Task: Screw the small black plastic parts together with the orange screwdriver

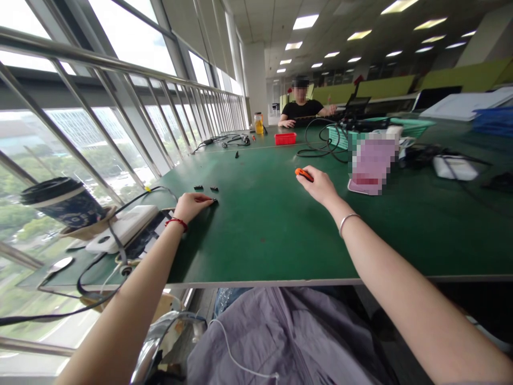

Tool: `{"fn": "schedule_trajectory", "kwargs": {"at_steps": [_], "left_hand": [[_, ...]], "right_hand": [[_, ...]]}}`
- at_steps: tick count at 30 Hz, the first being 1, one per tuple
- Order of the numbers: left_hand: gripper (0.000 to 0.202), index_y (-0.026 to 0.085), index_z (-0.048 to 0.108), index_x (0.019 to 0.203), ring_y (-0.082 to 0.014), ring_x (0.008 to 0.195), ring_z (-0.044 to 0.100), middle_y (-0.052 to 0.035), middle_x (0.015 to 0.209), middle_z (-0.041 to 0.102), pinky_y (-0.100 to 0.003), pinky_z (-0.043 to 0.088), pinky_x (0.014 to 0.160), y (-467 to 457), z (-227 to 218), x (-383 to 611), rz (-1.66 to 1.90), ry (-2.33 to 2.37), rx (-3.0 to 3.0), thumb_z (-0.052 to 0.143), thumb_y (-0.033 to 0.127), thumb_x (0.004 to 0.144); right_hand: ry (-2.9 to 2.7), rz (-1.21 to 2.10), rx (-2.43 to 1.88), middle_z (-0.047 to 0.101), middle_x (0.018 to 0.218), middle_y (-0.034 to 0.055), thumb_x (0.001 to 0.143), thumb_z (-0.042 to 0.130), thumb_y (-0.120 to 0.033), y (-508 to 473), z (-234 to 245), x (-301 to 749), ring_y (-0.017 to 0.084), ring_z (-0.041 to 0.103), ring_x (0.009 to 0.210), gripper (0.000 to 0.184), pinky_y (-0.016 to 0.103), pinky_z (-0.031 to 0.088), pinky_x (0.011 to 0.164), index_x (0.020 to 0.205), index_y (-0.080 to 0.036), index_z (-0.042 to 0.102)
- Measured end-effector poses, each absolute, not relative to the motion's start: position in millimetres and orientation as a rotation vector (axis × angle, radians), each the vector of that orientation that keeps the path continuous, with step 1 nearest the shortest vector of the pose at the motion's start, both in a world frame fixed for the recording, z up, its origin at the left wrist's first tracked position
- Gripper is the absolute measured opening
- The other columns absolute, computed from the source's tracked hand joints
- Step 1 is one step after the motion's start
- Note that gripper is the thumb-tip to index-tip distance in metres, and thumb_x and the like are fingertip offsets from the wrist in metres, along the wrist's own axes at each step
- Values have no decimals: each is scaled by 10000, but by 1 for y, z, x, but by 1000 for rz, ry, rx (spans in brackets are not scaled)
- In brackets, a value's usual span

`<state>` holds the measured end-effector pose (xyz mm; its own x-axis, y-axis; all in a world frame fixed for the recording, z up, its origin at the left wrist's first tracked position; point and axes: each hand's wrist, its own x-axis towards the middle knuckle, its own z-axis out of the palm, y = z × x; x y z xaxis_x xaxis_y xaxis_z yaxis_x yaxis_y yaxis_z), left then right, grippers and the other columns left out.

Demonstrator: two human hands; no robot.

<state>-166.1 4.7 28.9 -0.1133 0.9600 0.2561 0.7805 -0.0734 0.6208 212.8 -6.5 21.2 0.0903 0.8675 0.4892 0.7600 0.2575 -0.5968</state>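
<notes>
Orange tool (305,175) in right hand (319,185); left hand (191,206) at small black part (215,200).
Right fingers wrapped round tool, over green table (256,240). Left fingertips narrow, touching part; can't tell if gripped. Two similar black pieces (214,189) lie just beyond it.

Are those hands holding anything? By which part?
Right hand holds an orange tool by its body; left hand is at a small black piece, grip unclear.

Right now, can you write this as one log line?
left hand: fingertips at small black piece | right hand: holding orange tool | nearby: two more black pieces on green table
</notes>
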Motion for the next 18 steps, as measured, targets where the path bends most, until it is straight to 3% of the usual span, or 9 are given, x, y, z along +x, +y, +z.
{"fn": "schedule_trajectory", "kwargs": {"at_steps": [11, 18], "left_hand": [[326, 181, 749, 674, -222, 739, 652, -32, 677, 714, -294, 494, 730, 15, 37, -167, 840, 1943, 1925, 779, 459, 506], [267, 183, 695, 570, -160, 629, 563, 6, 575, 638, -274, 441, 633, 31, 46, -166, 701, 1922, 1866, 800, 381, 425]], "right_hand": [[-1700, 143, -1489, 683, 863, 34, 803, 491, -458, -4, 19, 212, 198, 591, 788, 286, 277, 378, 657, 923, -242, 634], [-1717, 146, -1462, 674, 856, 31, 800, 489, -453, -7, 21, 207, 190, 584, 769, 282, 277, 375, 655, 915, -236, 627]]}}
